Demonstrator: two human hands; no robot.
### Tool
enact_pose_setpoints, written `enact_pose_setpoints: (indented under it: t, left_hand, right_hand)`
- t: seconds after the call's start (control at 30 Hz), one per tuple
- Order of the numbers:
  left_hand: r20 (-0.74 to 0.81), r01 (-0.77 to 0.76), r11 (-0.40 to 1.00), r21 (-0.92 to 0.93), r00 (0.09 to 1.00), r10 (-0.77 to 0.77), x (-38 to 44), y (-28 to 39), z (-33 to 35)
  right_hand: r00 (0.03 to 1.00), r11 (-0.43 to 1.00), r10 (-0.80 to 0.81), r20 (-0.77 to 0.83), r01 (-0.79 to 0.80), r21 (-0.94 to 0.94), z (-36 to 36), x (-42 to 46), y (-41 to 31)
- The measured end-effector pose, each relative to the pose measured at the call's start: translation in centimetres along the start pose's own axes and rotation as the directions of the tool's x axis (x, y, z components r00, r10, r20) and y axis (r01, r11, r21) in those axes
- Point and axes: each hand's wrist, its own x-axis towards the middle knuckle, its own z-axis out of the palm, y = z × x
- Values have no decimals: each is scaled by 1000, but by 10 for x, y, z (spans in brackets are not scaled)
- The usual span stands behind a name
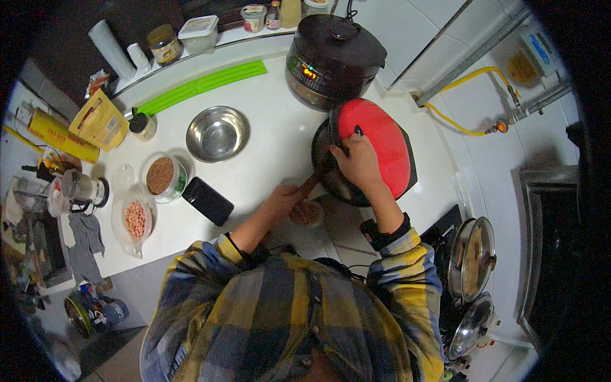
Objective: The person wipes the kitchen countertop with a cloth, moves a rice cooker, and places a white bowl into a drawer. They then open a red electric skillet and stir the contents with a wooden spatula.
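My right hand grips the small black knob of a red lid. That lid is tilted over the right part of a dark frying pan, leaving part of the pan's left side showing. My left hand is closed around the pan's brown handle. Under the pan, the edge of a black cooktop plate shows on the right. What lies inside the pan is too dark to make out.
A steel bowl, a phone, a tub of brown granules and a leaf-shaped dish of peanuts occupy the counter's left. Behind the pan stands an electric pressure cooker. Lidded pans sit at right.
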Motion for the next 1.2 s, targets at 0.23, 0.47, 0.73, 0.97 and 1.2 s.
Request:
enact_pose_setpoints:
  t: [0.23,0.47,0.73,0.97,1.2]
  left_hand:
    - [-75,-95,977,-189,994,82,-22,-16,-29]
    - [-195,-103,961,-257,979,52,-58,-6,-68]
    - [-272,-151,936,-319,960,62,-84,-5,-87]
    - [-243,-157,927,-342,967,74,-89,7,-80]
    - [-188,-150,941,-304,977,95,-82,15,-70]
  right_hand:
    - [1000,1000,-3,21,3,0,6,0,-8]
    - [999,995,-33,31,36,-94,42,-7,-7]
    - [984,976,35,176,5,-218,93,-11,-10]
    - [988,970,61,141,-26,-241,101,-15,-9]
    - [994,975,-6,-105,-17,-221,117,-29,-1]
